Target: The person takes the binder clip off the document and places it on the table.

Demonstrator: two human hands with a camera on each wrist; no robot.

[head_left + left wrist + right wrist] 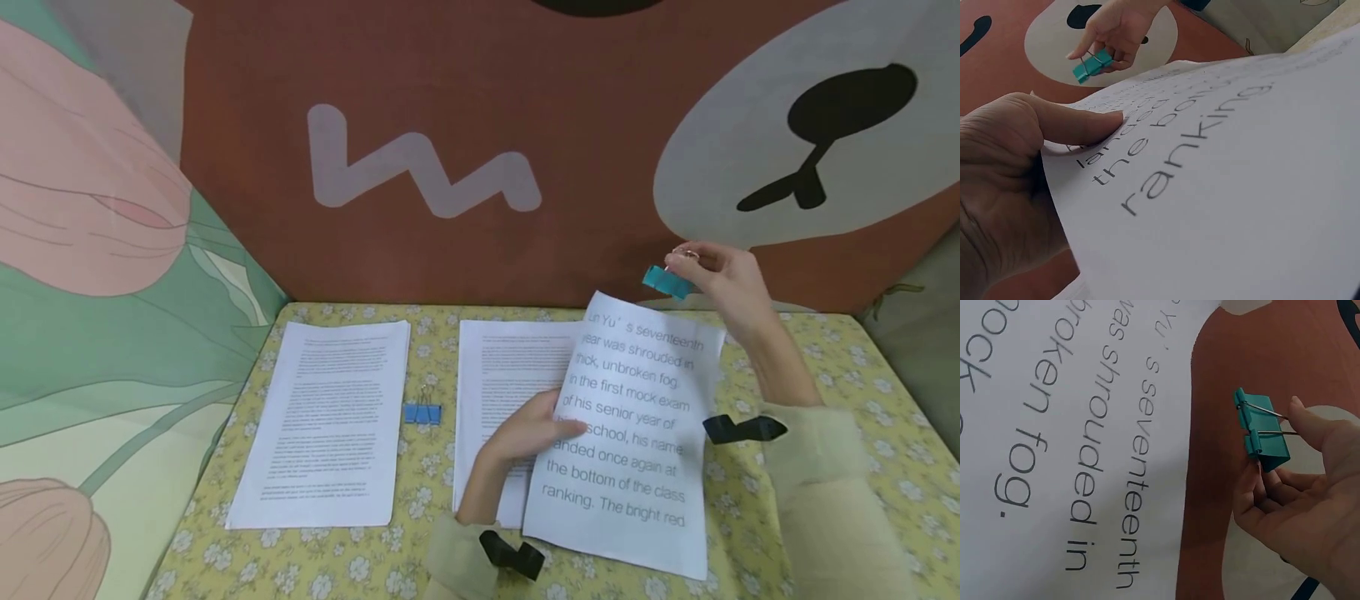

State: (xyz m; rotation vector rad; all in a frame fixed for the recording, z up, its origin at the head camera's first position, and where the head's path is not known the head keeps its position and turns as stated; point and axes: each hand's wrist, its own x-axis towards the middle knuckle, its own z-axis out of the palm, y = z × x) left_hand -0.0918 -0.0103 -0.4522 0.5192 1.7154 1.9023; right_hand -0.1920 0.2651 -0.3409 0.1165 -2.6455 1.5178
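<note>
My left hand [531, 427] grips the left edge of a stack of printed paper [626, 467], thumb on the front and the other fingers hidden behind. The stack is raised and tilted toward me, its large text facing up. In my right hand [723, 279] is a teal binder clip [667, 282], pinched by its wire handles just above the stack's top edge. In the right wrist view the teal binder clip [1263, 428] stands apart from the paper, thumb on one handle and fingers on the other side. The left wrist view shows the thumb [1085, 125] pressing the sheet.
A second paper stack [517, 350] lies partly behind the held one. Another stack [330, 425] lies at the left. Between them a blue binder clip [422, 413] rests on the yellow floral tablecloth [427, 517]. A printed brown backdrop [450, 258] rises behind the table.
</note>
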